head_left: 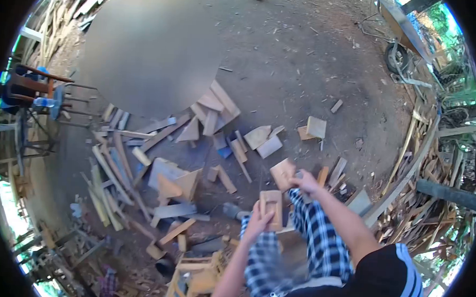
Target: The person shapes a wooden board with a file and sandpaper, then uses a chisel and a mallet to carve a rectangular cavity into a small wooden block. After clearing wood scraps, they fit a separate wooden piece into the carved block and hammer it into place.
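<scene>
My left hand (257, 221) grips a flat rectangular wooden piece (271, 204) with a slot in it, held above my knees. My right hand (305, 181) holds a second small wooden block (283, 173) a little higher and further out. Both arms reach forward from the lower right over my checked blue-and-white trousers (314, 231).
Many wood offcuts (173, 161) litter the dirt ground (284, 60) ahead and to the left. A small wooden frame (195, 276) stands near my feet. Timber stacks (423, 172) line the right side, a wheelbarrow (399, 33) sits top right, a blue stand (38, 94) left.
</scene>
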Demonstrator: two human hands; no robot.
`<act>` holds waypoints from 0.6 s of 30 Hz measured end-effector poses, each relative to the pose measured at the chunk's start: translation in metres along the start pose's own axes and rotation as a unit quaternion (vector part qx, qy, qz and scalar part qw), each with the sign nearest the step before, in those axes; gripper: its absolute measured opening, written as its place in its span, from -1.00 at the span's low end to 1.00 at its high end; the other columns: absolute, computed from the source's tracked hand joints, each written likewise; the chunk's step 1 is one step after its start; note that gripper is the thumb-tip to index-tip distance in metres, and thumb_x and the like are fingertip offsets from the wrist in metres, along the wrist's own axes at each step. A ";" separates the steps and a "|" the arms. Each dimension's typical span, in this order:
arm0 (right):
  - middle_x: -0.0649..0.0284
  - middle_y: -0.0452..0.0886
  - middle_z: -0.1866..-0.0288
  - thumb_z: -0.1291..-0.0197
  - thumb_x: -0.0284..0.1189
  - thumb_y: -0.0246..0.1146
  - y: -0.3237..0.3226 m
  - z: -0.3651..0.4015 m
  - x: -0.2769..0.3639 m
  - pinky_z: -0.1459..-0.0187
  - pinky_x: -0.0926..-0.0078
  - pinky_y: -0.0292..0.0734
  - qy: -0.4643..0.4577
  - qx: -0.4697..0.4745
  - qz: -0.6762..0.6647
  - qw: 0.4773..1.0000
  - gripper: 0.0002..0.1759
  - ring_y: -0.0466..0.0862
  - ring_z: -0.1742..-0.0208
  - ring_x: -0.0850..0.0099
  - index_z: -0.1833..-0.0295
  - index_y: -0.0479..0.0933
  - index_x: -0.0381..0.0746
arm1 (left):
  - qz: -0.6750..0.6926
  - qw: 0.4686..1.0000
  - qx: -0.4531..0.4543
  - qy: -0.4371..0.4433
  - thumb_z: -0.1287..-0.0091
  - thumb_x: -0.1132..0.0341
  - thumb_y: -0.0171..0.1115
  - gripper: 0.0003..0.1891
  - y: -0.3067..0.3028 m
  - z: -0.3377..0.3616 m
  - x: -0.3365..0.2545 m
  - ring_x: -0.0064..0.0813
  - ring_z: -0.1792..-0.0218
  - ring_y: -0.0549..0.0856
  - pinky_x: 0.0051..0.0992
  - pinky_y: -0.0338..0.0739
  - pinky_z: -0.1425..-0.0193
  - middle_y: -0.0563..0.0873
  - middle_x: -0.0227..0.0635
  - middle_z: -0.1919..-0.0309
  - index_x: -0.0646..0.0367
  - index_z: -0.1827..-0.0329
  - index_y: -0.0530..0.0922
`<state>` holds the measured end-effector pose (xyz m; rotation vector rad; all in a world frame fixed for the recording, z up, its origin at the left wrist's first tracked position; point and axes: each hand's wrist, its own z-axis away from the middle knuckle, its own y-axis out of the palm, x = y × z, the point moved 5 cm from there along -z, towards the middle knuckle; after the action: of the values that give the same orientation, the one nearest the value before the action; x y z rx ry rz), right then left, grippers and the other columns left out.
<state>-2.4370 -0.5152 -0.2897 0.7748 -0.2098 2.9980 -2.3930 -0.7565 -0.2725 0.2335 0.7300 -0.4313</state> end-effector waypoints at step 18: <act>0.28 0.51 0.05 -0.29 -0.32 0.21 -0.024 -0.315 -0.080 0.43 0.53 0.60 0.058 0.098 0.150 0.982 -0.33 0.58 0.05 0.48 -0.48 0.15 -0.04 | 0.004 0.987 -0.159 0.013 -0.35 0.16 0.24 -0.18 -0.030 -0.336 0.182 -0.08 -0.29 0.43 -0.28 0.28 -0.39 0.35 0.10 -0.29 0.23 -0.54 -0.03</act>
<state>-2.5159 -0.4475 -0.5984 0.6289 -0.0286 3.3788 -2.4852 -0.7190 -0.6426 -0.0586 0.8122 -0.2992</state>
